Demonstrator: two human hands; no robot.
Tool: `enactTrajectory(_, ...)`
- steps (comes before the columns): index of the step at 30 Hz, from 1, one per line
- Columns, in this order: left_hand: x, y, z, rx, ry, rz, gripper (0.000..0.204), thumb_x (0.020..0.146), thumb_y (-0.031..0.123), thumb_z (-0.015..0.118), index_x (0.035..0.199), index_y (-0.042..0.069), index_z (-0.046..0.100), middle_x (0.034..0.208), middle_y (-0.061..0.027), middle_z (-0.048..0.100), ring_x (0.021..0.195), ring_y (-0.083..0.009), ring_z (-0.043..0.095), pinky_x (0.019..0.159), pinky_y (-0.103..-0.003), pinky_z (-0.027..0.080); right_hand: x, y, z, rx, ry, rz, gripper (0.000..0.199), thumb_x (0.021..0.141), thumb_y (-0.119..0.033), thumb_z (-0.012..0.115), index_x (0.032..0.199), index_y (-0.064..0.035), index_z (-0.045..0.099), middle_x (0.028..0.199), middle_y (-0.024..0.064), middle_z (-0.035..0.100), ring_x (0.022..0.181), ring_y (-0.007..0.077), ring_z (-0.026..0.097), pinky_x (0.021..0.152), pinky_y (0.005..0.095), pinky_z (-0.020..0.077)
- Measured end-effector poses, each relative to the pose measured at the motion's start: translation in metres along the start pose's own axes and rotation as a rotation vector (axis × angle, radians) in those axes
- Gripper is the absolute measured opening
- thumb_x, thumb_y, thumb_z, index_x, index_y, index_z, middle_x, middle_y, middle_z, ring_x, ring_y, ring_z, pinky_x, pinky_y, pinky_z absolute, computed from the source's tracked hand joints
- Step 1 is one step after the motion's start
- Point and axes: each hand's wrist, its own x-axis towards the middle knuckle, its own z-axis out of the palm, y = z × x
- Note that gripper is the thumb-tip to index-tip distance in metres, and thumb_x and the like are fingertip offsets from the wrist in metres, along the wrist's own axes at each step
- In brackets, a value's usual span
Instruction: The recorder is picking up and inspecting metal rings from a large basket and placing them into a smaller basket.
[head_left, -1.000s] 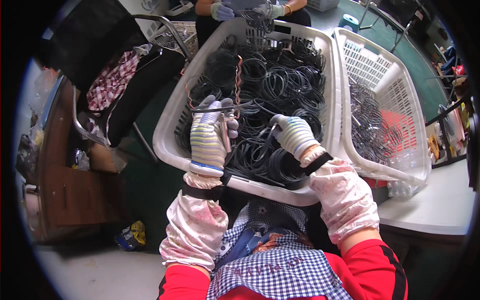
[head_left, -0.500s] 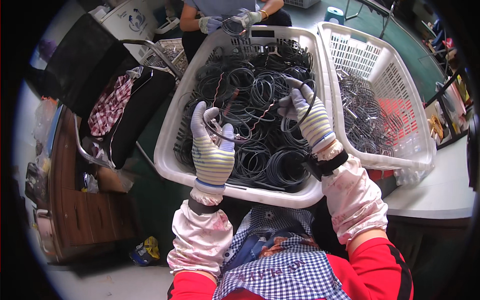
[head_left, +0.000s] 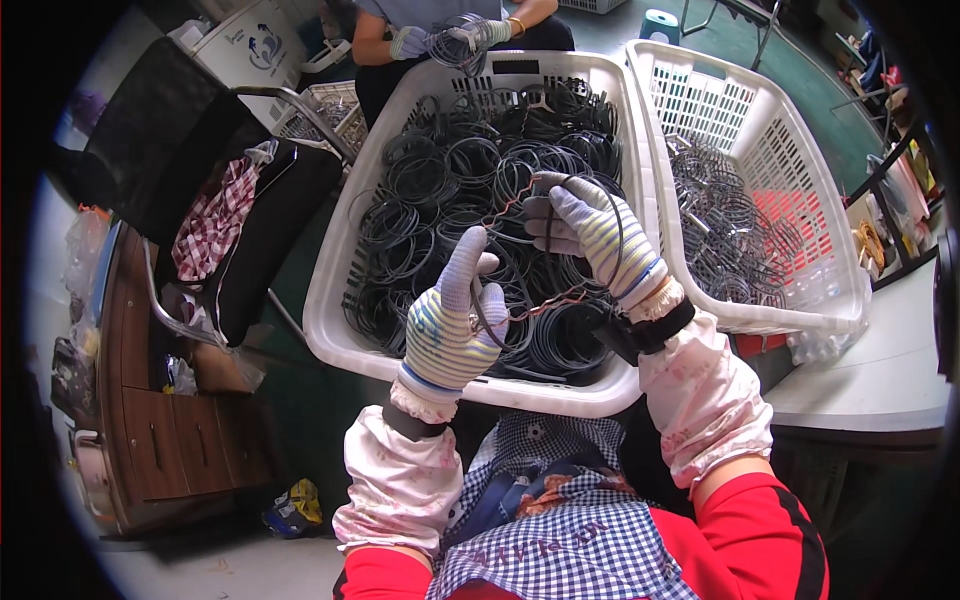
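A large white crate (head_left: 327,310) is heaped with coils of thin black cable (head_left: 415,175). Over its near part is my left hand (head_left: 455,325), in a striped knit glove, index finger raised. Its thumb and other fingers close on a dark cable loop. My right hand (head_left: 600,235), gloved alike, grips another black cable coil (head_left: 622,235), which rings its fingers. Twisted copper-coloured strands (head_left: 515,200) stretch between the hands, and more of them (head_left: 555,300) lie lower down. Which coil these strands belong to, I cannot tell.
Right of the crate, a second white basket (head_left: 800,130) holds coils with metal ends (head_left: 725,215). Across from me, a person's gloved hands (head_left: 460,42) hold a cable bundle. A black chair (head_left: 165,140) and wooden drawers (head_left: 185,440) stand left; a white table (head_left: 865,375) is at right.
My left hand has moved right, its loop lower and nearer me. My right hand has shifted slightly left. Copper strands now show between my hands. The other person's bundle has shifted slightly left.
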Motion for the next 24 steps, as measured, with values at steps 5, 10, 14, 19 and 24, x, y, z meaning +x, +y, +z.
enactTrajectory(5, 0.000, -0.003, 0.000, -0.060, -0.070, -0.022, 0.065, 0.091, -0.001, 0.056, 0.151, 0.009, 0.035, 0.102, -0.0080, 0.069, 0.065, -0.0091, 0.059, 0.062, -0.024, 0.051, -0.004, -0.005, 0.005, 0.001, -0.033, 0.047, 0.033, 0.103, -0.024, 0.057, 0.132, -0.0076, 0.059, 0.109, 0.0053, 0.069, 0.095, 0.0165, 0.068, 0.087, 0.0341, 0.0567)
enactTrajectory(10, 0.004, 0.002, -0.001, -0.183, -0.199, -0.110, 0.067, 0.089, -0.003, 0.054, 0.152, 0.009, 0.034, 0.096, -0.0075, 0.068, 0.064, -0.0078, 0.059, 0.061, -0.023, 0.051, -0.001, 0.002, -0.003, 0.019, -0.088, 0.041, 0.035, 0.100, -0.023, 0.064, 0.131, -0.0065, 0.061, 0.108, 0.0045, 0.070, 0.092, 0.0153, 0.068, 0.084, 0.0318, 0.0572)
enactTrajectory(14, 0.006, 0.004, 0.002, -0.167, -0.198, -0.142, 0.067, 0.088, -0.004, 0.054, 0.152, 0.008, 0.034, 0.095, -0.0069, 0.068, 0.063, -0.0076, 0.058, 0.062, -0.023, 0.051, -0.003, 0.003, 0.000, 0.060, -0.134, 0.032, 0.040, 0.098, -0.016, 0.066, 0.136, -0.0043, 0.057, 0.108, 0.0052, 0.069, 0.093, 0.0147, 0.067, 0.085, 0.0312, 0.0572)
enactTrajectory(19, 0.003, -0.009, 0.001, -0.140, -0.158, -0.147, 0.067, 0.089, -0.004, 0.054, 0.152, 0.007, 0.034, 0.092, -0.0066, 0.068, 0.064, -0.0089, 0.059, 0.062, -0.024, 0.051, -0.013, -0.008, 0.008, 0.030, -0.184, -0.006, 0.058, 0.096, -0.014, 0.067, 0.148, -0.0047, 0.043, 0.117, 0.0085, 0.067, 0.100, 0.0144, 0.064, 0.089, 0.0316, 0.0559)
enactTrajectory(24, 0.004, -0.004, 0.007, -0.029, -0.172, -0.190, 0.065, 0.090, -0.001, 0.056, 0.151, 0.008, 0.035, 0.091, -0.0089, 0.070, 0.067, -0.0173, 0.067, 0.064, -0.031, 0.055, -0.024, -0.008, 0.005, -0.083, -0.188, -0.018, 0.069, 0.094, -0.017, 0.069, 0.153, -0.0036, 0.036, 0.123, 0.0096, 0.065, 0.102, 0.0133, 0.062, 0.088, 0.0275, 0.0522)
